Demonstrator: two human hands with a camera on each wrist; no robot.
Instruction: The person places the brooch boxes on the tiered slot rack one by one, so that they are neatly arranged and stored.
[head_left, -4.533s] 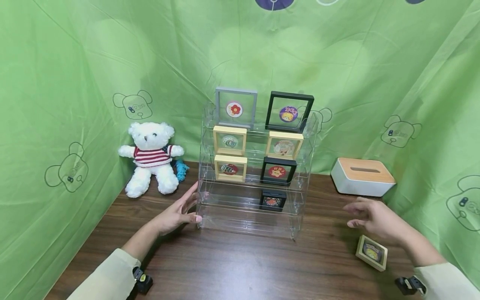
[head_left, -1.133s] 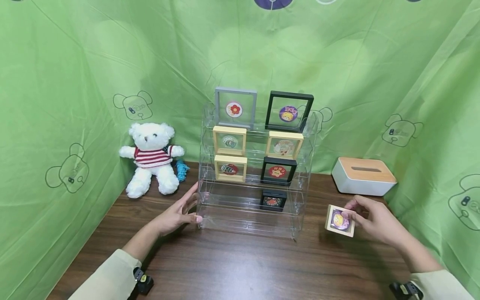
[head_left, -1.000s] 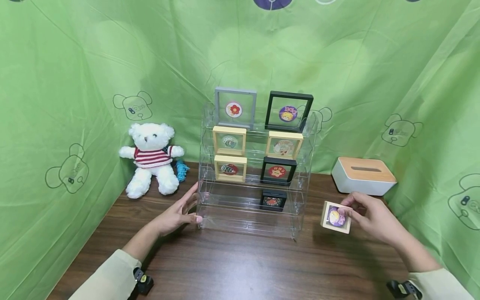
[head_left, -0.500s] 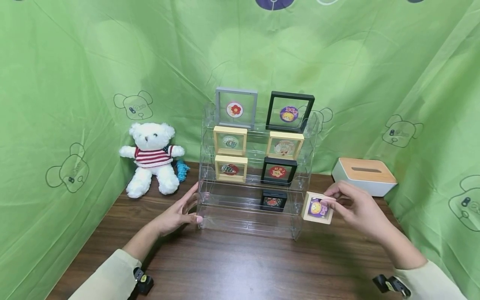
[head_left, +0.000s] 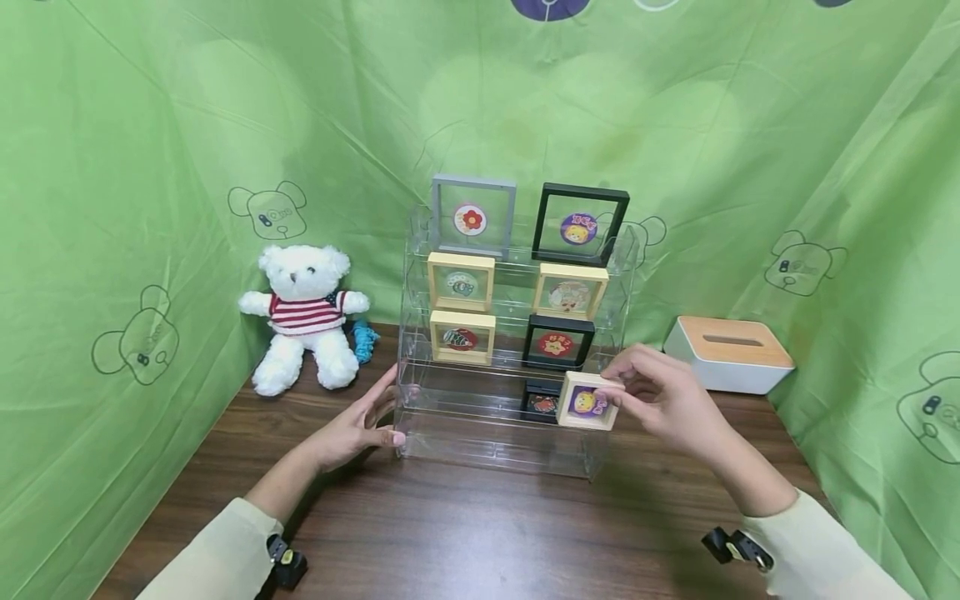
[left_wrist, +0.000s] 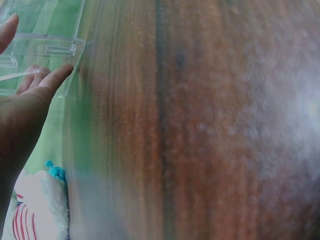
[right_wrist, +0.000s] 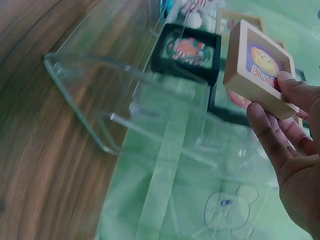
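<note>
A clear acrylic tiered display rack (head_left: 495,454) stands mid-table with several picture frames on its tiers. My right hand (head_left: 667,396) pinches a small cream frame (head_left: 570,408) with a purple and yellow bear picture at its right edge. In the head view that frame overlaps the right part of a small black frame (head_left: 538,405) on a lower tier. The right wrist view shows the held frame (right_wrist: 260,70) apart from the black frame (right_wrist: 186,54). My left hand (head_left: 348,429) rests its extended fingers and thumb against the rack's left side.
Higher tiers bear a grey frame (head_left: 472,181), a large black frame (head_left: 581,192) and several smaller frames. A white teddy bear (head_left: 303,321) with blue yarn (head_left: 365,342) sits left. A tissue box (head_left: 727,354) stands right. Green cloth (head_left: 480,100) hangs behind the wooden table (head_left: 480,533).
My right hand has taken the cream frame up from the table at the right and carried it left to the rack's lower tiers. The left hand has stayed in place.
</note>
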